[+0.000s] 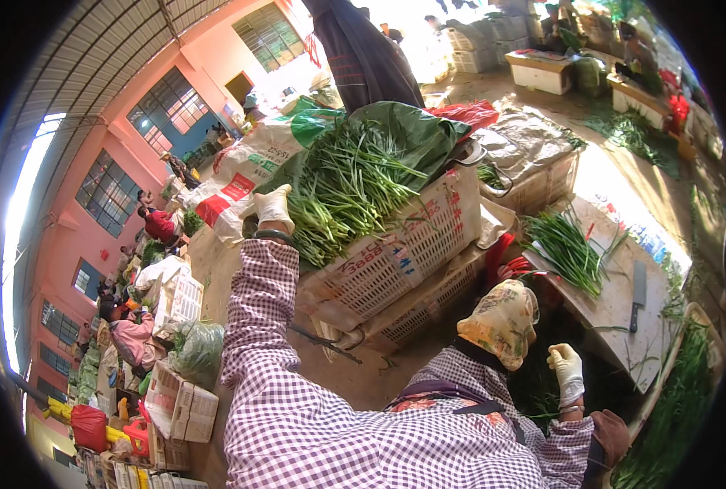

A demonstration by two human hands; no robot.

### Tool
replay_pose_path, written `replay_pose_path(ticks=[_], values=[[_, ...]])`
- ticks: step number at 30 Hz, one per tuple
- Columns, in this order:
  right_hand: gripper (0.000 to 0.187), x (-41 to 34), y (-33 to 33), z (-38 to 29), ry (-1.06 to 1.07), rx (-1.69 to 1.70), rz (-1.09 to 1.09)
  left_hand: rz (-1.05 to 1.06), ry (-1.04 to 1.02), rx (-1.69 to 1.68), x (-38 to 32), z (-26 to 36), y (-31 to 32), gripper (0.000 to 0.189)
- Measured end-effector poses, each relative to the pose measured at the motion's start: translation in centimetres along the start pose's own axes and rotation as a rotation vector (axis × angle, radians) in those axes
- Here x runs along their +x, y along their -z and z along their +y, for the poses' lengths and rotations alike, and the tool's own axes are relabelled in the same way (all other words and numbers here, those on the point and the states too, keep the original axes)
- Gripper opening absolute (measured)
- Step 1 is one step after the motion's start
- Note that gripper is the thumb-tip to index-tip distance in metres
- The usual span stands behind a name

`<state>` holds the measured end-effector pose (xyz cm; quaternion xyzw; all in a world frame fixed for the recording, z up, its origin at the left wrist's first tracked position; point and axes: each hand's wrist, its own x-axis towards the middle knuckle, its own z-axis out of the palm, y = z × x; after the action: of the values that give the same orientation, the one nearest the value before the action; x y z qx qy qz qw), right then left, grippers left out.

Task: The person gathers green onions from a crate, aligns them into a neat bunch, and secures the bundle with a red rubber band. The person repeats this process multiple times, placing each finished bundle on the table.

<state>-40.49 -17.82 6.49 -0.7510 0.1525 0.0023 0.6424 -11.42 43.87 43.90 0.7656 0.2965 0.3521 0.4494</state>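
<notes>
My left hand (271, 209), in a pale glove, is at the left edge of a heap of long-leaved green vegetables (363, 183). Its thumb and fingers are apart, and no held thing shows. The greens lie on a dark green plastic sheet (436, 129) in a white slatted crate (418, 244), stacked on another crate (424, 308). My right hand (566, 370), also gloved, is low on the right beside a white board (626, 305). Its fingers are curled in with nothing visible in them. A bunch of greens (567, 250) and a cleaver (638, 293) lie on the board.
More loose greens (674, 397) fill a container at lower right. A covered crate (528, 165) stands behind the board. Printed white sacks (240, 177) lie beyond my left hand. A person in dark clothing (369, 55) stands behind the crate; a person in pink (133, 336) is at left.
</notes>
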Motion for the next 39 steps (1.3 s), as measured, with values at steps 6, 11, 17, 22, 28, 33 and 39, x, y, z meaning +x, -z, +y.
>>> replay_pose_path(ticks=[6, 11, 17, 22, 28, 33, 39], values=[[0.011, 0.0, 0.0, 0.3, 0.002, 0.025, -0.011, -0.292, -0.268, -0.051, -1.2, -0.9, 0.4, 0.045], [0.010, 0.1, 0.0, 0.6, -0.002, 0.032, -0.009, -0.523, -0.703, 0.128, -3.6, 0.1, 0.2, 0.021], [0.013, 0.0, 0.2, 0.9, -0.008, 0.010, -0.011, -0.668, -0.921, 0.809, -7.0, 2.0, -1.1, 0.041], [0.013, -0.1, 0.2, 0.6, -0.034, 0.008, 0.007, -0.735, -0.923, 0.774, -6.6, 0.9, -0.7, 0.050], [0.016, -0.6, -0.2, 0.2, 0.065, 0.039, -0.006, -0.906, -0.847, 0.348, -6.2, -0.1, 0.2, 0.026], [0.019, -0.1, 0.6, 0.2, 0.051, -0.063, 0.158, -0.492, -1.072, 0.208, -11.8, 4.5, 1.3, 0.032], [0.019, 2.8, 3.8, -0.5, -0.011, -0.142, 0.420, -0.700, -1.199, -0.095, -27.0, 5.7, -1.7, 0.031]])
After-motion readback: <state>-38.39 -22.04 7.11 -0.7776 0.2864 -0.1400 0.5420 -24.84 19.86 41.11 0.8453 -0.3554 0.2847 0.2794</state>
